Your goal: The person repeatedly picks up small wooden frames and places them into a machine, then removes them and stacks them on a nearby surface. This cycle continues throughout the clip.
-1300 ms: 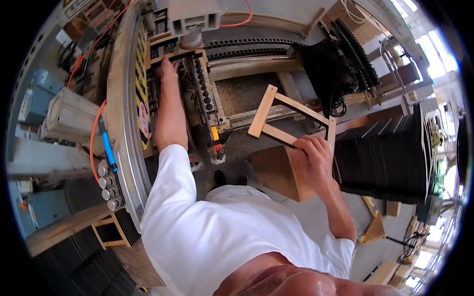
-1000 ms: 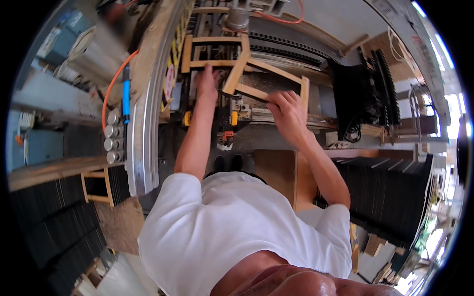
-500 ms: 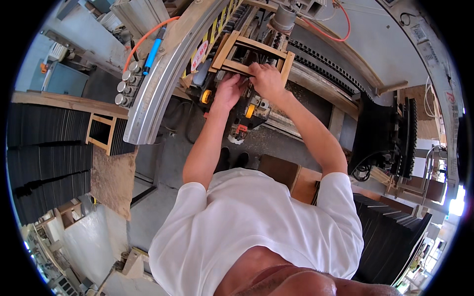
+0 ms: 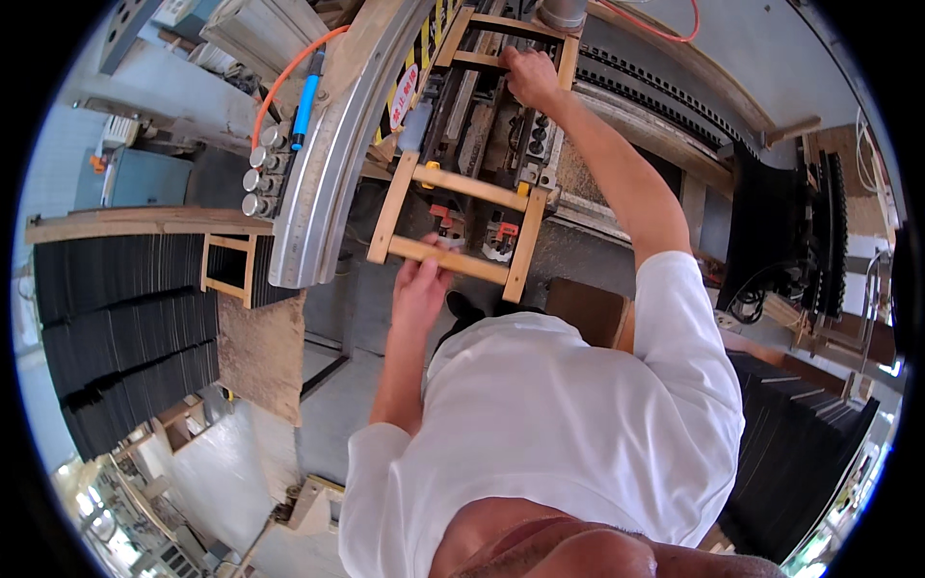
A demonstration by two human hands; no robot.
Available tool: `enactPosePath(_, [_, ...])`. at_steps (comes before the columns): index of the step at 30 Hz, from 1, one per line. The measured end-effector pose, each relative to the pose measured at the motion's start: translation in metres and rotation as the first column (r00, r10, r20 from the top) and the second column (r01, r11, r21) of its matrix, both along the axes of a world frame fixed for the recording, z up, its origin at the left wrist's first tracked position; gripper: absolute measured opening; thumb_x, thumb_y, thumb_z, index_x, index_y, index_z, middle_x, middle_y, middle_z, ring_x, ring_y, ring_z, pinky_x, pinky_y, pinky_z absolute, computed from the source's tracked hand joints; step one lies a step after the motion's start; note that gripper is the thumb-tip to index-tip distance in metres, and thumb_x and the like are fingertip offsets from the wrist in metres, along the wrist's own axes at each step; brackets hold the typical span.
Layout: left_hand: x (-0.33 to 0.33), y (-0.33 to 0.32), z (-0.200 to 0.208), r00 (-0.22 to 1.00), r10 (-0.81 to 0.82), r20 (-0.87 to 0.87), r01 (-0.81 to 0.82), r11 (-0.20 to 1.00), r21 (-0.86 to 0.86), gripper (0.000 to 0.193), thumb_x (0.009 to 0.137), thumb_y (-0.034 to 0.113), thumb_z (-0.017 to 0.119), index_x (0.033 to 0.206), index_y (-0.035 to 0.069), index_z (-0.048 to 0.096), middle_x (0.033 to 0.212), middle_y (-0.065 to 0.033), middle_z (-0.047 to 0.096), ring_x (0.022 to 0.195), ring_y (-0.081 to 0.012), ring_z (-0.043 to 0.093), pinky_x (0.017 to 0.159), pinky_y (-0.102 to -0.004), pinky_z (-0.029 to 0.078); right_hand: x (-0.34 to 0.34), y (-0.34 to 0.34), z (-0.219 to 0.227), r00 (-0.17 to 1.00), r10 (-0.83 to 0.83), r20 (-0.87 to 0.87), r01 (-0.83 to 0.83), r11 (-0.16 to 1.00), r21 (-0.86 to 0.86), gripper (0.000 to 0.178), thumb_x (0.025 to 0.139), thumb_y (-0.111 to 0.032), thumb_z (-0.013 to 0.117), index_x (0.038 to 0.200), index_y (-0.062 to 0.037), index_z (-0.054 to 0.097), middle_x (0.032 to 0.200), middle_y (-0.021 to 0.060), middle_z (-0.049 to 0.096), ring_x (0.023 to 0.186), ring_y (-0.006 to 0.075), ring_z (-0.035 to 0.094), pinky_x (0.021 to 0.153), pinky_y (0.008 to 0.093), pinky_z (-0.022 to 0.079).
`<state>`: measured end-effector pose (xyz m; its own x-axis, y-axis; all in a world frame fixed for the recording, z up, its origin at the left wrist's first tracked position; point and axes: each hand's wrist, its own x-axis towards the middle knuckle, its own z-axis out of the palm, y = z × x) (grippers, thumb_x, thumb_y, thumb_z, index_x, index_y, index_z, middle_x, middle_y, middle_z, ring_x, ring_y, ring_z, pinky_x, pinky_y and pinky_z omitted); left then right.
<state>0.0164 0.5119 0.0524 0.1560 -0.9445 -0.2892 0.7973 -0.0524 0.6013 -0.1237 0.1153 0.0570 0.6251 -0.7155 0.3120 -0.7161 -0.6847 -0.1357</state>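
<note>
Light-brown wood makes up the near frame [image 4: 470, 187], which is over the near end of the machine [image 4: 475, 144], its near cross bar [image 4: 472, 266] reaching out past the red clamps [image 4: 443, 214]. Whether it rests on the machine or is held just above cannot be told. The left hand [image 4: 421, 288] grasps that bar close to its left end, thumb and fingers around the wood. Farther up the machine, the far frame [image 4: 455, 39] lies toward the far end, beside the striped strip [image 4: 432, 43] along the left edge. The right hand [image 4: 532, 79] has its fingers bent onto that frame's near bar, by its right corner; how firmly it grips cannot be told.

Each frame should be light, stiff and dry to the touch, not slippery; the corner joints look the likeliest weak spots if twisted. The bars are slim enough to pinch anywhere, best near a corner or at mid-bar.

The near frame's side bars run along the machine, far ends leaning slightly right, tips jutting past the cross bars. It looks slightly longer crosswise, though fisheye bending makes that long axis uncertain.
</note>
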Motion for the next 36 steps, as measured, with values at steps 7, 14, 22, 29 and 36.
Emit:
enactPosePath(7, [0.043,0.066,-0.001,0.993,-0.044,0.113,0.035,0.996,0.086,0.037,0.094,0.008,0.058,0.129,-0.001,0.049,0.118,-0.0106,0.056,0.114,-0.0268,0.055,0.105,-0.0419,0.042,0.032,-0.003,0.026,0.979,-0.052,-0.197,0.035,0.996,-0.087,0.022,0.08,-0.008,0.06,0.101,-0.0119,0.063,0.092,0.0116,0.07,0.1,0.0293,0.063,0.088,0.0429,0.041])
enactPosePath(14, [0.098,0.094,-0.031,0.995,0.06,0.078,-0.072,0.984,0.161,0.036,0.094,0.009,0.058,0.128,0.0,0.049,0.114,-0.0099,0.058,0.112,-0.0267,0.057,0.101,-0.0404,0.044,0.048,-0.03,0.039,0.933,-0.128,-0.335,0.11,0.991,-0.071,0.022,0.08,-0.011,0.063,0.102,-0.0142,0.065,0.095,0.0061,0.07,0.101,0.026,0.061,0.088,0.0423,0.039])
enactPosePath(22, [0.122,0.106,-0.067,0.962,0.17,0.212,-0.223,0.939,0.262,0.038,0.092,0.01,0.062,0.127,0.0,0.049,0.112,-0.0099,0.059,0.109,-0.0239,0.057,0.097,-0.0404,0.046,0.06,-0.093,0.029,0.899,-0.224,-0.375,0.168,0.97,-0.177,0.022,0.082,-0.011,0.065,0.104,-0.0144,0.064,0.096,0.0057,0.07,0.099,0.0259,0.062,0.088,0.0428,0.039])
enactPosePath(29, [0.111,0.111,-0.102,0.944,0.259,0.204,-0.318,0.878,0.357,0.033,0.093,0.014,0.062,0.123,0.004,0.053,0.113,-0.0067,0.061,0.107,-0.0216,0.059,0.092,-0.038,0.047,0.068,-0.129,0.03,0.92,-0.182,-0.346,0.143,0.98,-0.136,0.018,0.08,-0.005,0.063,0.096,-0.0115,0.065,0.087,0.0103,0.068,0.091,0.0308,0.065,0.088,0.0498,0.04])
enactPosePath(36, [0.097,0.09,-0.118,0.946,0.296,0.134,-0.325,0.855,0.404,0.032,0.091,0.016,0.067,0.12,0.006,0.057,0.106,-0.0059,0.064,0.098,-0.0194,0.062,0.088,-0.0393,0.049,0.069,-0.156,0.022,0.957,-0.151,-0.247,0.146,0.988,-0.041,0.012,0.083,-0.006,0.063,0.092,-0.0102,0.069,0.092,0.0122,0.069,0.092,0.0338,0.066,0.087,0.0603,0.043])
